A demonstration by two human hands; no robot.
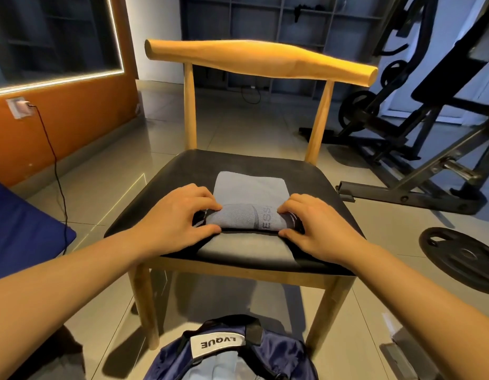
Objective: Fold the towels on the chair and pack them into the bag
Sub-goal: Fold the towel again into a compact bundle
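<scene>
A grey-blue towel point(249, 193) lies on the black seat of a wooden chair point(238, 163), its near part rolled into a thick fold. My left hand point(180, 215) grips the left end of that roll, fingers curled over it. My right hand point(312, 226) grips the right end the same way. A dark blue bag point(276, 352) with a white label stands open on the floor below the chair's front edge, with pale cloth showing inside it.
Gym equipment point(418, 111) and a bench frame stand to the right of the chair, with a black weight plate point(462, 259) on the floor. A blue cushion point(24, 229) lies at the left. An orange wall with a cable runs along the left.
</scene>
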